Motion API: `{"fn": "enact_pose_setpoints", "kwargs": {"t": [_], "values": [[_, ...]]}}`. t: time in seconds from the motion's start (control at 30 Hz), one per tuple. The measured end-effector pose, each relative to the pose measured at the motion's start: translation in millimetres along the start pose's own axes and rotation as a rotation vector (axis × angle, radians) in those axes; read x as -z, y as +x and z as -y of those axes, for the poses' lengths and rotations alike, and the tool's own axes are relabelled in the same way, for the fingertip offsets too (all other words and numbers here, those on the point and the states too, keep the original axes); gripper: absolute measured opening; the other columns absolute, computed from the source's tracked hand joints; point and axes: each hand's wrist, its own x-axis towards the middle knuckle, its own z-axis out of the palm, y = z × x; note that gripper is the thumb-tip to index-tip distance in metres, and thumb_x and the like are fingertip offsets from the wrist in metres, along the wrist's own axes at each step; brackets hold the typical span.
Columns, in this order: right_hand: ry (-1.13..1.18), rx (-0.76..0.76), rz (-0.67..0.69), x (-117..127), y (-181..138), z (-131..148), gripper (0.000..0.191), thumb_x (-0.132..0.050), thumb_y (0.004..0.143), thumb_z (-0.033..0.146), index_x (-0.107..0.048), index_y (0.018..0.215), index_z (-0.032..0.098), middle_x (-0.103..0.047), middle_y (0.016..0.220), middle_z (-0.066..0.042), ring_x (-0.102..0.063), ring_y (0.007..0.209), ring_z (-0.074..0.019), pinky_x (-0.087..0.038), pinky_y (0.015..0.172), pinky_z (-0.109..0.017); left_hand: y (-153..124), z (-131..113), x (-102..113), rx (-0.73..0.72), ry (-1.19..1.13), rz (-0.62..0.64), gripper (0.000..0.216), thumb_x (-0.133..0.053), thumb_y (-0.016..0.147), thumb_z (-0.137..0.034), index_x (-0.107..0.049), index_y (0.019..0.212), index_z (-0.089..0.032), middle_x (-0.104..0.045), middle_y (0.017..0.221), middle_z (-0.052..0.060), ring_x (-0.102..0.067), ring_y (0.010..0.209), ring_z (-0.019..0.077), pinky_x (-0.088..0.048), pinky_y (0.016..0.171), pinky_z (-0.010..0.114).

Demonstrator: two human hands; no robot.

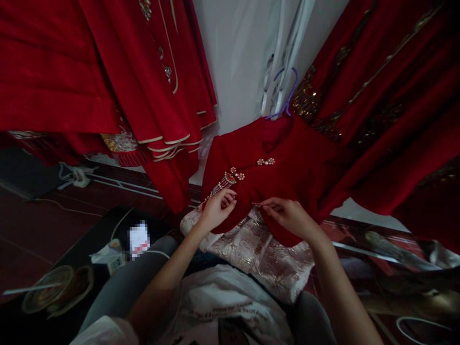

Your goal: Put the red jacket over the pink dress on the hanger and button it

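A red jacket point(298, 163) hangs from a purple hanger point(292, 91) in front of me, its lower front spread over a pale brocade cloth point(251, 249) across my lap. Beaded clasps point(266, 162) run down its front, and a beaded tassel ornament point(227, 180) hangs on the left side. My left hand point(218, 210) rests on the jacket just below that tassel, fingers curled in a pinch; whatever lies between them is too small to name. With thumb and forefinger, my right hand point(283, 212) pinches a small beaded clasp point(256, 205) at the jacket's lower front edge.
Red embroidered garments point(172, 96) hang at the left, and more point(388, 96) at the right. On a dark surface at lower left are a lidded plastic bowl point(48, 290), a white box with tissue point(109, 256) and a blurred-out bright object point(139, 238). Cables lie nearby.
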Motion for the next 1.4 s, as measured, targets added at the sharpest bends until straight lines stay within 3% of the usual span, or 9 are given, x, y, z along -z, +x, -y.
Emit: {"fn": "enact_pose_setpoints", "kwargs": {"t": [0.1, 0.23, 0.33, 0.47, 0.73, 0.83, 1.0, 1.2, 1.4], "values": [[-0.088, -0.01, -0.039, -5, 1, -6, 0.024, -0.055, 0.089, 0.034, -0.067, 0.107, 0.025, -0.073, 0.092, -0.005, -0.07, 0.081, -0.02, -0.055, 0.074, -0.033, -12, 1, 3, 0.014, 0.094, 0.122, 0.027, -0.057, 0.086, -0.022, -0.061, 0.113, -0.025, -0.067, 0.094, 0.002, -0.064, 0.08, 0.013, -0.051, 0.071, 0.024], [-0.294, -0.026, -0.229, -30, 14, -13, 0.025, -0.064, 0.082, 0.035, -0.062, 0.101, 0.02, -0.067, 0.093, -0.009, -0.066, 0.078, -0.021, -0.052, 0.072, -0.034, -19, 5, -6, 0.041, 0.146, 0.114, 0.035, -0.057, 0.086, -0.024, -0.058, 0.121, -0.025, -0.061, 0.113, 0.005, -0.064, 0.08, 0.0131, -0.054, 0.075, 0.028], [-0.33, -0.06, -0.24, -45, 19, -14, 0.018, -0.066, 0.079, 0.033, -0.059, 0.089, 0.02, -0.066, 0.088, -0.007, -0.065, 0.077, -0.0206, -0.049, 0.068, -0.031, -21, 8, -15, 0.063, 0.14, 0.09, 0.037, -0.059, 0.085, -0.025, -0.055, 0.121, -0.022, -0.058, 0.119, 0.008, -0.064, 0.083, 0.0143, -0.055, 0.076, 0.03], [-0.204, -0.117, -0.206, -47, 21, -12, 0.004, -0.06, 0.079, 0.022, -0.056, 0.079, 0.021, -0.065, 0.073, -0.002, -0.063, 0.065, -0.0169, -0.046, 0.061, -0.028, -21, 12, -20, 0.062, 0.106, 0.054, 0.033, -0.06, 0.084, -0.024, -0.056, 0.116, -0.02, -0.061, 0.113, 0.008, -0.063, 0.087, 0.0156, -0.055, 0.076, 0.03], [0.208, -0.041, -0.041, -31, 15, 0, 0.017, -0.071, 0.075, 0.032, -0.062, 0.084, 0.02, -0.07, 0.078, -0.002, -0.067, 0.073, -0.0153, -0.051, 0.068, -0.027, -16, 20, -27, 0.112, -0.045, -0.08, 0.026, -0.06, 0.081, -0.017, -0.061, 0.107, -0.019, -0.068, 0.108, 0.007, -0.065, 0.085, 0.0141, -0.056, 0.077, 0.029], [0.208, -0.011, -0.103, -42, 18, 5, 0.017, -0.068, 0.077, 0.029, -0.064, 0.091, 0.021, -0.071, 0.085, -0.002, -0.067, 0.076, -0.0144, -0.052, 0.069, -0.026, -17, 20, -32, 0.127, -0.038, -0.065, 0.03, -0.061, 0.079, -0.016, -0.064, 0.109, -0.02, -0.067, 0.109, 0.007, -0.066, 0.083, 0.0138, -0.056, 0.07, 0.026], [0.145, -0.008, -0.261, -62, 28, 1, 0.01, -0.064, 0.079, 0.027, -0.063, 0.087, 0.02, -0.072, 0.085, -0.002, -0.066, 0.069, -0.0137, -0.052, 0.067, -0.026, -13, 21, -39, 0.148, -0.167, -0.155, 0.029, -0.061, 0.077, -0.014, -0.067, 0.106, -0.018, -0.07, 0.105, 0.007, -0.068, 0.078, 0.012, -0.056, 0.07, 0.024], [0.359, -0.1, -0.368, -86, 32, -3, 0.017, -0.063, 0.081, 0.035, -0.057, 0.084, 0.02, -0.07, 0.082, -0.003, -0.066, 0.053, -0.0138, -0.048, 0.049, -0.023, -7, 23, -38, 0.244, -0.345, -0.184, 0.019, -0.07, 0.072, -0.021, -0.07, 0.089, -0.014, -0.074, 0.089, 0.007, -0.069, 0.073, 0.0132, -0.055, 0.069, 0.024], [0.411, -0.051, -0.438, -107, 31, -1, 0.017, -0.06, 0.085, 0.037, -0.055, 0.082, 0.022, -0.07, 0.091, -0.004, -0.071, 0.072, -0.0173, -0.055, 0.065, -0.027, -6, 19, -34, 0.287, -0.412, -0.243, 0.016, -0.073, 0.069, -0.023, -0.072, 0.083, -0.014, -0.075, 0.083, 0.006, -0.07, 0.072, 0.0142, -0.057, 0.071, 0.026]]}}
